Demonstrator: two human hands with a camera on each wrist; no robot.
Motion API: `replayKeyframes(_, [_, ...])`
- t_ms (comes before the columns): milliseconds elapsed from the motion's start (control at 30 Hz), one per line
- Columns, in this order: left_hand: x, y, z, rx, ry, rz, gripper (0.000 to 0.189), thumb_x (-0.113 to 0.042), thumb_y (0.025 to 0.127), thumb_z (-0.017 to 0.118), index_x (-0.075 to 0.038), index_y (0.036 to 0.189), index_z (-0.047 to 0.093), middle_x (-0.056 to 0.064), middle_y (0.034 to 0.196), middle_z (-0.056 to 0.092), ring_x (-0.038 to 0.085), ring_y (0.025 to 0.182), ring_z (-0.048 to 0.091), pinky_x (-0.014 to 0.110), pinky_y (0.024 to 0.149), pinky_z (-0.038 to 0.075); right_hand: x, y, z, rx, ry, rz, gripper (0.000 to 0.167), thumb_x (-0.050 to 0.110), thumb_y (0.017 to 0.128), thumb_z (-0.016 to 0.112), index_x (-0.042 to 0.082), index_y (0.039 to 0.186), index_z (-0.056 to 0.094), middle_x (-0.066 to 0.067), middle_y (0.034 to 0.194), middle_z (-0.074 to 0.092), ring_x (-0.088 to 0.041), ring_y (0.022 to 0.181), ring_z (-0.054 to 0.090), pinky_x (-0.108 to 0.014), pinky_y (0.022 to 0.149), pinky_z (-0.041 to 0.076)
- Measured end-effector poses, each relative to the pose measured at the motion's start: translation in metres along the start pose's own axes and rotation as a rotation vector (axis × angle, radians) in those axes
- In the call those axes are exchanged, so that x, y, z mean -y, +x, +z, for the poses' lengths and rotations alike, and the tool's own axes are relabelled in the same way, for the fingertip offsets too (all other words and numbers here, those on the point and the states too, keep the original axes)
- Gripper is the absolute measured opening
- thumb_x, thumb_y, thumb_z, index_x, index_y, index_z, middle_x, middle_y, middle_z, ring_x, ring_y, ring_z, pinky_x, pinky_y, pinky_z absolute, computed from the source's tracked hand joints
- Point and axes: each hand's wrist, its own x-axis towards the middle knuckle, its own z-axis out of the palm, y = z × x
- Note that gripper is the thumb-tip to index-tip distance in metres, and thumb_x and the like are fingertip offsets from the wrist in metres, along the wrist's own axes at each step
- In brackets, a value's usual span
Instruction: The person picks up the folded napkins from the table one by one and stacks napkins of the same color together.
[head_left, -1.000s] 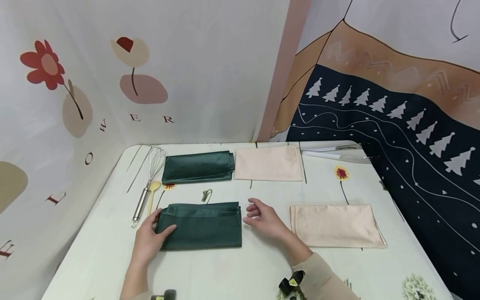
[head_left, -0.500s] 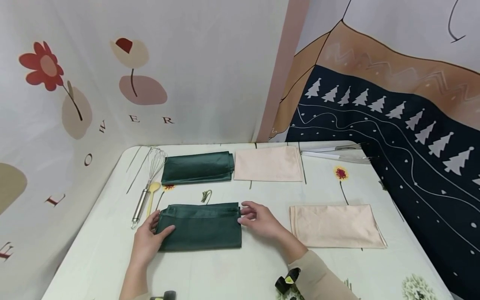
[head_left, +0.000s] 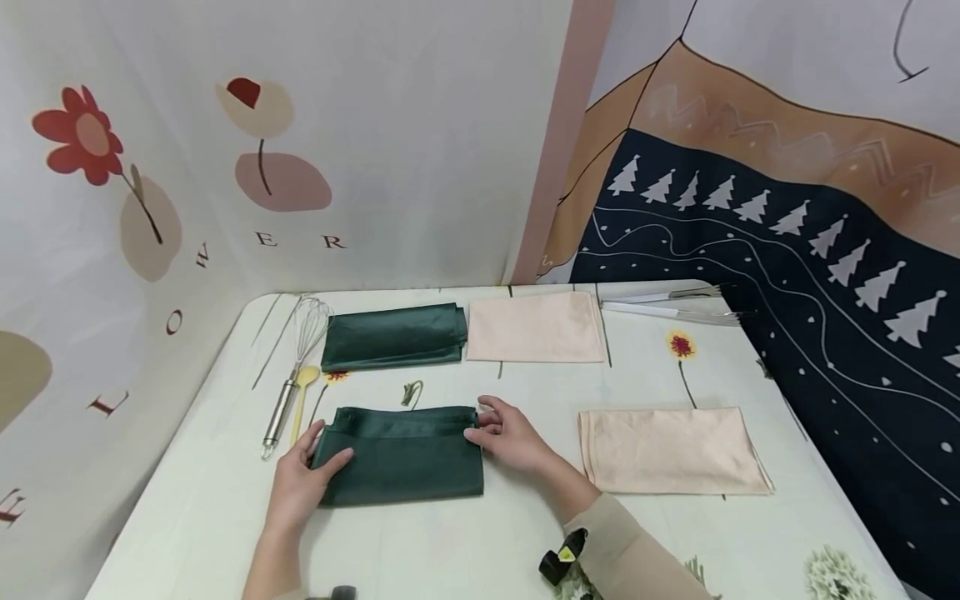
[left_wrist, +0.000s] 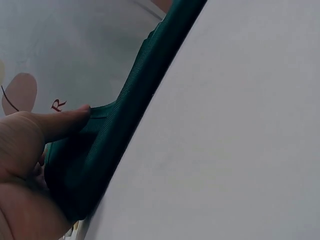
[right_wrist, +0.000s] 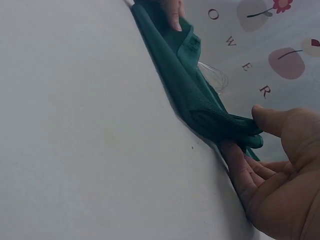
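A folded dark green cloth (head_left: 405, 458) lies on the floral table (head_left: 487, 533) in front of me. My left hand (head_left: 318, 446) holds its left edge, thumb on top. My right hand (head_left: 483, 425) grips its far right corner, thumb over the fold. The left wrist view shows the left hand (left_wrist: 30, 150) with its thumb pressed on the green cloth (left_wrist: 125, 135). In the right wrist view, the right hand (right_wrist: 270, 160) has fingers under the corner of the green cloth (right_wrist: 190, 90) and the thumb just above it.
At the back lie a second folded green cloth (head_left: 393, 335) and a pink cloth (head_left: 536, 327). Another pink cloth (head_left: 671, 450) is to the right. A whisk (head_left: 296, 358) and yellow spoon (head_left: 303, 396) lie left, metal tongs (head_left: 675, 304) at the back right.
My right hand has moved left from beside the green cloth onto its far right corner and taken hold. The left hand has kept its place on the left edge.
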Motion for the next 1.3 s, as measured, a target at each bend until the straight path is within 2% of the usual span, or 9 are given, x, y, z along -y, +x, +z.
replayKeyframes(233, [-0.004, 0.0, -0.002, -0.031, -0.048, 0.0, 0.069, -0.023, 0.095, 0.073, -0.001, 0.153, 0.041, 0.027, 0.15, 0.046, 0.038, 0.144, 0.038, 0.05, 0.113, 0.036, -0.001, 0.007, 0.004, -0.033, 0.062, 0.001, 0.065, 0.019, 0.094, 0.074, 0.001, 0.149, 0.044, -0.019, 0.131, 0.057, -0.018, 0.09, 0.064, -0.032, 0.072, 0.057])
replayKeyframes(433, [-0.001, 0.0, -0.002, -0.033, -0.026, -0.067, 0.076, -0.034, 0.094, 0.073, 0.008, 0.148, 0.042, 0.032, 0.147, 0.046, 0.043, 0.138, 0.044, 0.052, 0.109, 0.041, 0.0, 0.004, 0.004, -0.012, 0.105, 0.092, 0.068, 0.023, 0.092, 0.077, -0.002, 0.146, 0.047, -0.014, 0.116, 0.065, -0.015, 0.074, 0.063, -0.031, 0.062, 0.057])
replayKeyframes(600, [0.001, -0.005, -0.014, -0.065, 0.046, -0.146, 0.083, -0.056, 0.095, 0.064, 0.008, 0.145, 0.046, 0.032, 0.144, 0.049, 0.047, 0.136, 0.045, 0.056, 0.11, 0.04, 0.0, -0.003, -0.005, 0.05, 0.161, 0.175, 0.047, 0.028, 0.096, 0.072, -0.006, 0.127, 0.062, -0.011, 0.087, 0.073, -0.012, 0.054, 0.064, -0.025, 0.047, 0.053])
replayKeyframes(733, [0.001, -0.008, -0.026, 0.002, 0.098, -0.19, 0.093, -0.069, 0.094, 0.054, 0.008, 0.144, 0.047, 0.033, 0.148, 0.043, 0.05, 0.137, 0.039, 0.06, 0.109, 0.038, 0.003, -0.008, -0.01, 0.142, 0.163, 0.228, 0.037, 0.033, 0.097, 0.069, -0.002, 0.109, 0.071, -0.01, 0.077, 0.073, -0.012, 0.049, 0.064, -0.022, 0.042, 0.049])
replayKeyframes(933, [0.002, -0.003, -0.023, 0.037, -0.018, -0.153, 0.082, -0.056, 0.097, 0.06, 0.008, 0.146, 0.045, 0.029, 0.148, 0.046, 0.043, 0.142, 0.038, 0.052, 0.113, 0.037, 0.011, -0.01, -0.006, 0.166, 0.069, 0.106, 0.038, 0.031, 0.099, 0.067, -0.002, 0.119, 0.068, -0.007, 0.092, 0.068, -0.015, 0.072, 0.065, -0.027, 0.058, 0.055])
replayKeyframes(1067, [0.003, 0.002, -0.013, -0.004, -0.104, -0.125, 0.074, -0.043, 0.096, 0.069, 0.002, 0.149, 0.044, 0.022, 0.146, 0.053, 0.02, 0.128, 0.057, 0.024, 0.099, 0.049, 0.015, -0.012, 0.002, 0.107, 0.015, 0.026, 0.044, 0.027, 0.098, 0.068, -0.002, 0.131, 0.063, -0.011, 0.117, 0.066, -0.018, 0.095, 0.062, -0.031, 0.075, 0.055])
replayKeyframes(1133, [0.004, 0.003, -0.01, -0.03, -0.142, -0.133, 0.075, -0.04, 0.095, 0.072, -0.002, 0.152, 0.042, 0.019, 0.147, 0.053, 0.01, 0.122, 0.057, 0.019, 0.098, 0.048, 0.015, -0.013, 0.007, 0.084, 0.035, 0.007, 0.044, 0.024, 0.098, 0.069, -0.003, 0.131, 0.062, -0.014, 0.122, 0.065, -0.019, 0.102, 0.06, -0.032, 0.08, 0.054])
replayKeyframes(1200, [0.005, 0.004, -0.008, -0.045, -0.197, -0.142, 0.076, -0.034, 0.095, 0.073, -0.003, 0.155, 0.038, 0.019, 0.15, 0.049, 0.012, 0.125, 0.056, 0.025, 0.105, 0.045, 0.013, -0.012, 0.013, 0.07, 0.099, 0.022, 0.044, 0.023, 0.098, 0.069, -0.004, 0.132, 0.058, -0.016, 0.125, 0.064, -0.021, 0.105, 0.061, -0.035, 0.086, 0.054])
replayKeyframes(1300, [0.005, 0.004, -0.008, -0.036, -0.245, -0.148, 0.078, -0.03, 0.096, 0.072, 0.0, 0.156, 0.033, 0.022, 0.151, 0.043, 0.026, 0.14, 0.045, 0.041, 0.116, 0.034, 0.011, -0.013, 0.019, 0.021, 0.222, 0.077, 0.063, 0.023, 0.097, 0.07, -0.005, 0.145, 0.041, -0.02, 0.13, 0.063, -0.026, 0.112, 0.064, -0.042, 0.095, 0.053])
